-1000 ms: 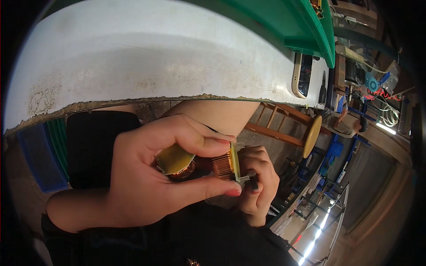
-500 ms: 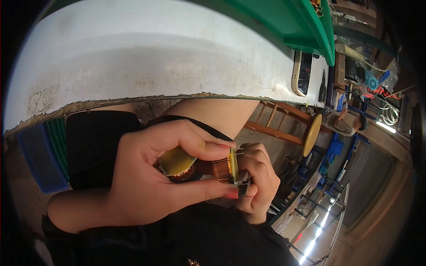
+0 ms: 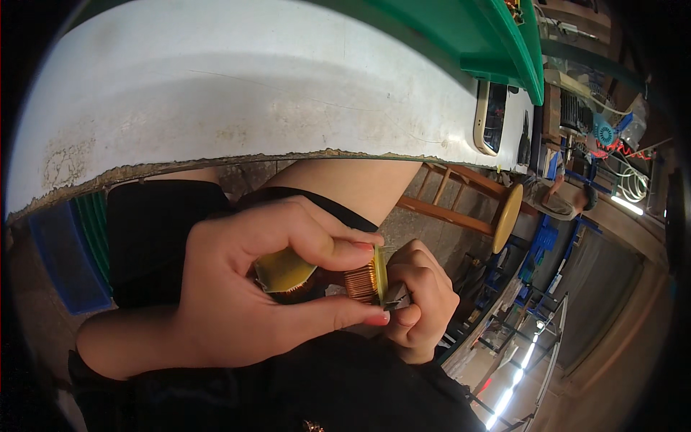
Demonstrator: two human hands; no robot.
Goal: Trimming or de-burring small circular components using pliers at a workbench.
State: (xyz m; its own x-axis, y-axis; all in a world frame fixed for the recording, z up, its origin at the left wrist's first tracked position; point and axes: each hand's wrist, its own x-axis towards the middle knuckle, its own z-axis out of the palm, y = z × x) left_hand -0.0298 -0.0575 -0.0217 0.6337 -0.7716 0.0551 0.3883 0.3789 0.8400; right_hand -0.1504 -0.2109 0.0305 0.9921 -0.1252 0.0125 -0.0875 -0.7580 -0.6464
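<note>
Coil [image 3: 362, 279] of copper wire, backed by a thin yellow-green board [image 3: 382, 273], is located slightly below the centre of the view. Clock positions are read from this coil, with 12 o'clock at the top of the view.

Left hand [image 3: 237, 295], at 9 o'clock, is clamped on the coil: the index finger bears on its upper side, the thumb on its lower side. A second coil [image 3: 286, 272], with a yellow board facing outward, is enclosed in the same hand at 9 o'clock, apart from the first. Thin wire leads [image 3: 390, 250] project from the first board at 1 o'clock.

Right hand [image 3: 423, 299], at 4 o'clock, has its fingers folded around a grey metal piece [image 3: 398, 295], close to the board. The kind of piece, and any contact with the board, cannot be told.

A white table [image 3: 216, 86] with a chipped edge extends across 11 to 12 o'clock. A phone [image 3: 491, 122] and a green container [image 3: 504, 66] are at 1 o'clock; a wooden stool [image 3: 508, 219] is at 2 o'clock.
</note>
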